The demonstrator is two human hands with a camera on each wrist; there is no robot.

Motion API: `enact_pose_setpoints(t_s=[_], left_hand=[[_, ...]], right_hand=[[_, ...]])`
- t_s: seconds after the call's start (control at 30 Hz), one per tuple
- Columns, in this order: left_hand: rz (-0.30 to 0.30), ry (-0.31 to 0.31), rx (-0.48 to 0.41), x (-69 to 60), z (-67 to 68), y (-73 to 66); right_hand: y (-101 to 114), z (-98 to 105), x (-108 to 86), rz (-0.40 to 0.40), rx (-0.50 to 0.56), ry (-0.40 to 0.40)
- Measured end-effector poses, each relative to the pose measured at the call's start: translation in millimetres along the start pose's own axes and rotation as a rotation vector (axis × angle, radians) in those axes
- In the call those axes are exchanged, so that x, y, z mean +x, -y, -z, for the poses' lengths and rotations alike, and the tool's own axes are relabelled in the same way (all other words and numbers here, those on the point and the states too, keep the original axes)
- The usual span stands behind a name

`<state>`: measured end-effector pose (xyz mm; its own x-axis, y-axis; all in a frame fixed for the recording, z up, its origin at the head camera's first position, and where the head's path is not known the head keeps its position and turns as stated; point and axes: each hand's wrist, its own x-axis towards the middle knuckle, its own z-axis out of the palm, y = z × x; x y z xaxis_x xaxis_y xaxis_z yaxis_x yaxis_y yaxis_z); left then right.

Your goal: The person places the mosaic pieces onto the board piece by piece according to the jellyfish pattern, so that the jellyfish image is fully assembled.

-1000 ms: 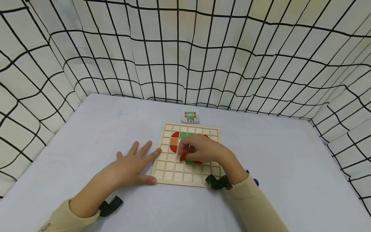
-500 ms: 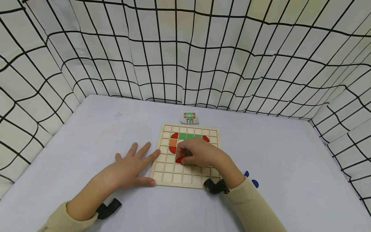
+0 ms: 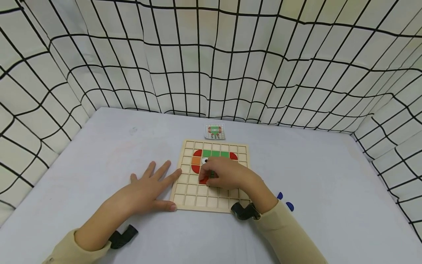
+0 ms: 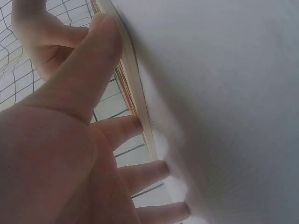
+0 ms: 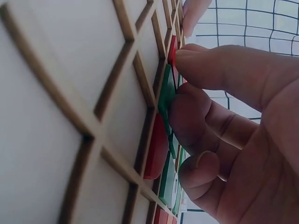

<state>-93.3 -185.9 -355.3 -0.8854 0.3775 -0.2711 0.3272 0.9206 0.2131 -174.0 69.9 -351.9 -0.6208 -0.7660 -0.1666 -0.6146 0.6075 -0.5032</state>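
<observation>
My right hand (image 3: 227, 174) is over the wooden grid board (image 3: 188, 201). Its thumb and fingertips pinch a red quarter-circle piece (image 3: 203, 181), which lies at a cell; in the right wrist view that red piece (image 5: 172, 49) shows by the thumb. Beside it are a green piece (image 5: 166, 91) and another red piece (image 5: 158, 144). Green squares (image 3: 215, 154), an orange square (image 3: 196, 160) and red rounded pieces fill cells above, partly hidden by the hand. My left hand (image 3: 145, 190) rests with spread fingers, thumb and index fingertip touching the board's left edge.
A small printed pattern card (image 3: 214, 131) lies behind the board. Two blue pieces (image 3: 290, 206) lie on the white table right of my right wrist. A black grid net (image 3: 184, 73) surrounds the table at the back and sides.
The red piece, tilted in my right fingers a second ago, now lies lower at a cell. My right hand moved slightly left and down, then stayed. The left hand stays at the board's edge.
</observation>
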Motion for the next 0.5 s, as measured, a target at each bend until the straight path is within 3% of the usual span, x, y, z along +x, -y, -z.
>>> enact_pose_setpoints(t_s=[0.23,0.37,0.5], left_hand=[[0.001,-0.003,0.001,0.8,-0.1,0.9],[0.005,0.002,-0.006,0.7,-0.5,1.0],[0.007,0.007,-0.011,1.1,-0.6,0.7]], right_hand=[[-0.4,3.8,-1.7,0.002,-0.034,0.014],[-2.7,10.1,-7.2,0.012,0.028,0.003],[-8.9,21.3,-21.9,0.045,0.099,-0.068]])
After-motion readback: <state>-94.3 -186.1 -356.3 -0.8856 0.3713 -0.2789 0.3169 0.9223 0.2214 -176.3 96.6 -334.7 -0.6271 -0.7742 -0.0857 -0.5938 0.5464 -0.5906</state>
